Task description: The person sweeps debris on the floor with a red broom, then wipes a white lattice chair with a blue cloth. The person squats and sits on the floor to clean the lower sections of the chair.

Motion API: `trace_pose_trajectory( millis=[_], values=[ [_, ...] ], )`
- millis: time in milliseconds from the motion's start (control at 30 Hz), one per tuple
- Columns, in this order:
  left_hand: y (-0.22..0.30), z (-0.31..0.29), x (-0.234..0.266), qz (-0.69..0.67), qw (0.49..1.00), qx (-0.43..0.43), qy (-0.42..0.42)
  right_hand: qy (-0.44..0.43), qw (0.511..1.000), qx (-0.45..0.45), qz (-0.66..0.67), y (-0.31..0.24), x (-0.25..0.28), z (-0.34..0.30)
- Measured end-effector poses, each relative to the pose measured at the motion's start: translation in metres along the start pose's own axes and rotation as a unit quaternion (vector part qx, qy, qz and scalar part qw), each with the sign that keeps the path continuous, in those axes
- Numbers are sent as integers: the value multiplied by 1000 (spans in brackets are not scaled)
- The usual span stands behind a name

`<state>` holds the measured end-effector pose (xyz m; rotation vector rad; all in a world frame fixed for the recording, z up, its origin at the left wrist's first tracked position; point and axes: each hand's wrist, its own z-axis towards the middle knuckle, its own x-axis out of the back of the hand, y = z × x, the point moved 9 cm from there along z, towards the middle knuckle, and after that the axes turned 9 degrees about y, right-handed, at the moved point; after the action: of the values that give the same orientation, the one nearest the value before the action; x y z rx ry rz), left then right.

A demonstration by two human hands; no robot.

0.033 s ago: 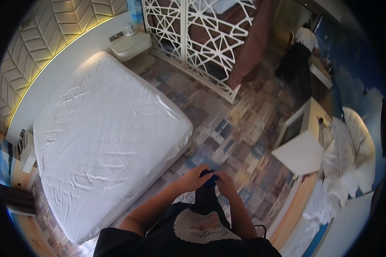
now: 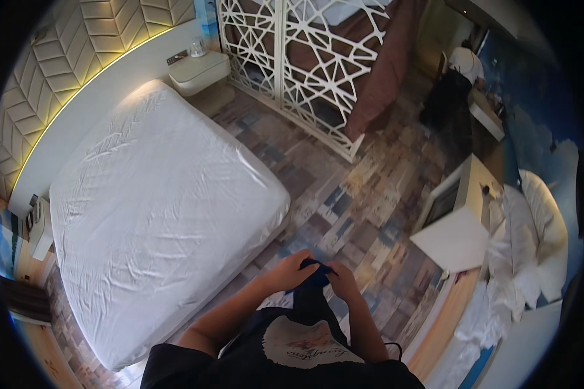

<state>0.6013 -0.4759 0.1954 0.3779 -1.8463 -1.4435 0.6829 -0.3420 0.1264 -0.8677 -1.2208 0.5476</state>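
Observation:
In front of my waist, both hands hold a small dark blue cloth (image 2: 314,277). My left hand (image 2: 290,271) is closed on its left side, thumb and fingers pinching the top edge. My right hand (image 2: 342,282) grips the opposite side with bent fingers. The cloth sags between them against my black shirt and trousers; its full shape cannot be made out. To the left, nearest my left forearm, lies a large bed (image 2: 169,207) covered by a wrinkled white fitted sheet.
A white lattice screen (image 2: 279,58) stands beyond the bed, beside a bedside table (image 2: 201,72). Another person (image 2: 453,81) bends over at the far right. A white cabinet (image 2: 457,236) and piled white bedding (image 2: 509,259) line the right side, above patchwork flooring (image 2: 370,214).
The blue cloth shows a little wider between my hands, which have parted slightly. The person at the far right has shifted a bit.

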Motion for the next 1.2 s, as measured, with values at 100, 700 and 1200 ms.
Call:
trace_pose_trajectory(
  millis=[100,700,1200],
  values=[
    [-2,64,18,13,999,34,-12,-50,995,-85,30,53,27,65],
    [-8,409,221,21,979,-65,189,-204,973,72,85,25,74,537],
    [42,723,358,149,964,-79,205,3,995,27,99,51,139,833]
  ],
)
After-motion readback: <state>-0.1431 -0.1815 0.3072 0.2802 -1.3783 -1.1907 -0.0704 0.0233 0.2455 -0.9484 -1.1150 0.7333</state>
